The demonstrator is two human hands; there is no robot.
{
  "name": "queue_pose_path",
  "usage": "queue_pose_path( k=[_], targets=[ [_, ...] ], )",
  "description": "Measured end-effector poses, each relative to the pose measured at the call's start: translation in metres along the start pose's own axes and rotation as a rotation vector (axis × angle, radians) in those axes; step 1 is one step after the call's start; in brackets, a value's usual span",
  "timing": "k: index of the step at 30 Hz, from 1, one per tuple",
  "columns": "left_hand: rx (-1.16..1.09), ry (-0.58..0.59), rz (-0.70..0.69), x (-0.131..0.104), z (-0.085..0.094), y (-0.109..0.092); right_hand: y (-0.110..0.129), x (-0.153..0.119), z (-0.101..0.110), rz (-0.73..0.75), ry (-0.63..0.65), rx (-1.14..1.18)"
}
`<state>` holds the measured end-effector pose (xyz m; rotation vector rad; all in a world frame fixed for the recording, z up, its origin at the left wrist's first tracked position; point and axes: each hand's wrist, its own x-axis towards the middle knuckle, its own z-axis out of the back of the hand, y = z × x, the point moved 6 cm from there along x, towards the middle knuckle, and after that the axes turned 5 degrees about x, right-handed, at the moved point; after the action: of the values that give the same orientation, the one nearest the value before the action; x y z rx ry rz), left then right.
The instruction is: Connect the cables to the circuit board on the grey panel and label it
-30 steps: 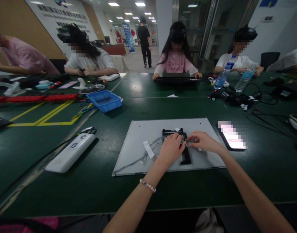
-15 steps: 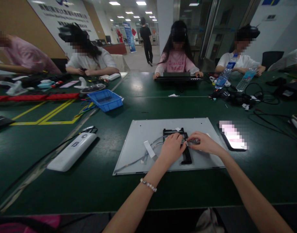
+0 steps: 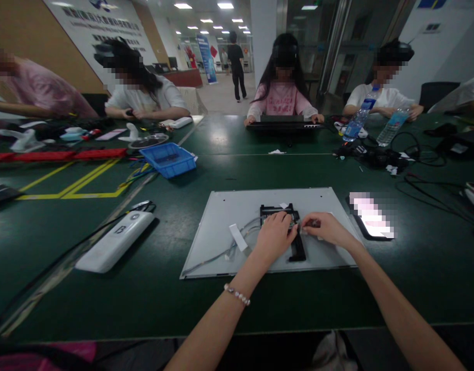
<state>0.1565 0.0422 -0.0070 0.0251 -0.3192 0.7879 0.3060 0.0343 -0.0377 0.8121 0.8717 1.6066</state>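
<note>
A flat light-grey panel [image 3: 217,216] lies on the green table in front of me. On it sits a black plastic bracket [image 3: 297,252] with a circuit part, mostly hidden under my fingers. My left hand [image 3: 275,232] rests over the bracket, its fingers curled together and pressing down on it. Just right of the bracket, my right hand [image 3: 324,228] hovers low over the panel, thumb and fingertips pinched; whatever is between them is too small to name. Grey cables [image 3: 211,260] run from the bracket to the panel's left corner, crossed by a white tape strip [image 3: 239,238].
A white power bank [image 3: 115,242] with a black cable lies on the left, a lit phone [image 3: 372,216] on the right. Farther back are a blue tray [image 3: 170,159], two plastic bottles [image 3: 360,116] and tangled black cables [image 3: 376,154]. Several people sit across the table.
My right hand has drawn slightly right, away from the bracket's edge, still pinched. The left hand stays put on the bracket. A person walking in the background has shifted a little right.
</note>
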Motion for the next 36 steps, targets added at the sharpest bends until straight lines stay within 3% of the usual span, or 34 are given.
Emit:
queue_pose_path(
  k=[5,13,19,27,36],
  targets=[
    [0.003,-0.007,0.001,0.000,-0.001,0.001,-0.009,0.001,0.003,-0.052,0.009,0.163],
    [-0.030,-0.030,0.001,0.001,0.007,0.000,-0.004,0.001,0.000,-0.049,0.032,0.165],
    [0.034,0.015,0.093,0.021,0.018,0.016,-0.006,0.002,-0.004,-0.043,-0.014,0.133],
    [0.150,0.166,0.102,0.055,0.000,0.023,-0.004,0.001,-0.004,-0.034,-0.023,0.122],
    [0.185,0.227,0.121,0.063,-0.014,0.030,-0.002,0.001,-0.003,-0.028,-0.021,0.105]
  ],
)
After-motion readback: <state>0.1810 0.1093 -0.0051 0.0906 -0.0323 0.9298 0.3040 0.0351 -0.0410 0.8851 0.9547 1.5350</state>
